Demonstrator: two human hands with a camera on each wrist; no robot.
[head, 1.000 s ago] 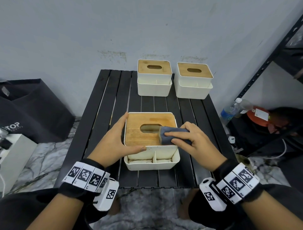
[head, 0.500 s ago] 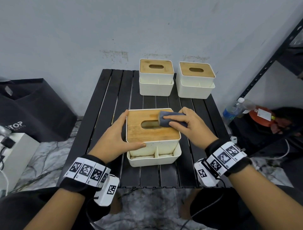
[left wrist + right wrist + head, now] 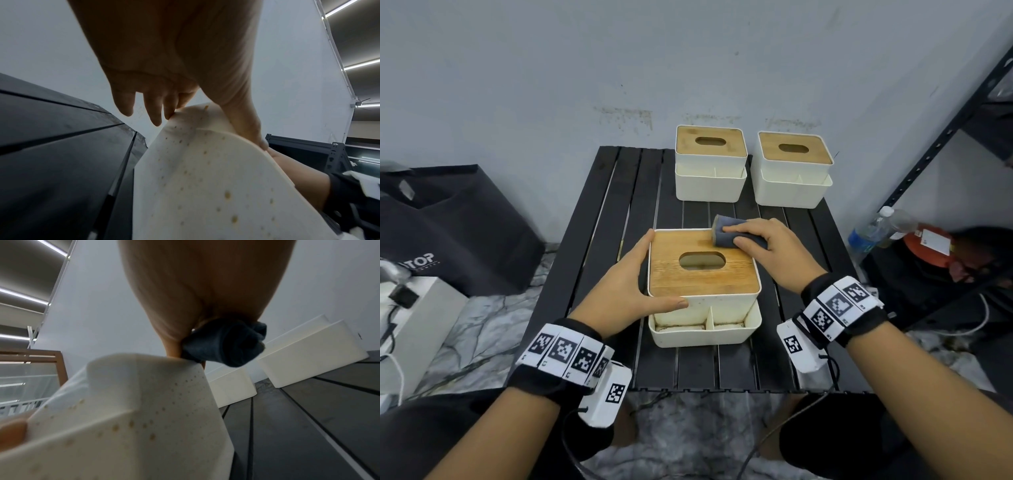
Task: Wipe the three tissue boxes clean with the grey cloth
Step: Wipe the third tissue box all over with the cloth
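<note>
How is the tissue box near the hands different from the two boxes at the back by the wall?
The near tissue box is held by the left hand, while the right hand presses the grey cloth on its lid; the two back boxes are untouched. The near box's white side has brownish specks; none show on the back boxes. All three share wooden lids with an oval slot and white bodies.

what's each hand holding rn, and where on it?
Right hand presses the folded grey cloth from above onto the lid's far edge. Left hand grips the near tissue box at its left side.
</note>
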